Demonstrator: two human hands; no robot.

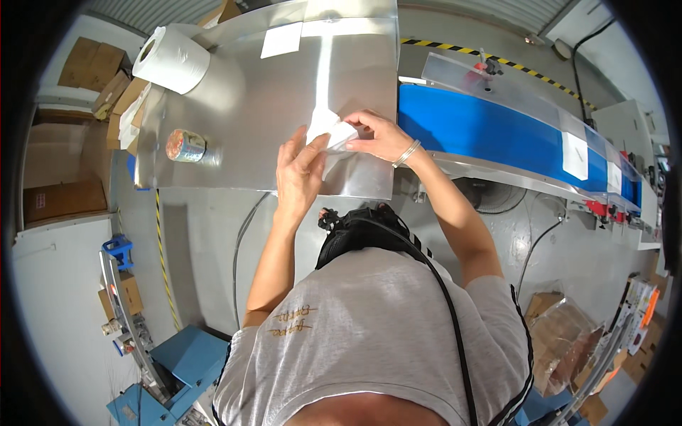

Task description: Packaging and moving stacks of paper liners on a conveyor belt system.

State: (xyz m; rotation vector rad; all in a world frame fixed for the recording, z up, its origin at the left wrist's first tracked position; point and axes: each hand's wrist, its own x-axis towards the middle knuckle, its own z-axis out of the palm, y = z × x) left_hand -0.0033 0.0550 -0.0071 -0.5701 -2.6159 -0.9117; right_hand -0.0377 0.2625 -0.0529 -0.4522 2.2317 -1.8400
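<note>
A crumpled white sheet (342,136), thin paper or cloth, is between my two hands above the front part of the metal table (249,121). My left hand (301,167) has its fingers bent onto the near left side of the sheet. From the right, the thumb and fingers of my right hand (381,136) pinch its other side. A bracelet circles the right wrist. To the left of my hands, a small round container (186,145) with a colourful label and an orange end rests on the table.
A big white paper roll (172,59) is at the table's back left, and a flat white sheet (281,40) lies at the back. A blue conveyor belt (490,126) with clear guards adjoins on the right. Cardboard boxes (89,64) stand far left.
</note>
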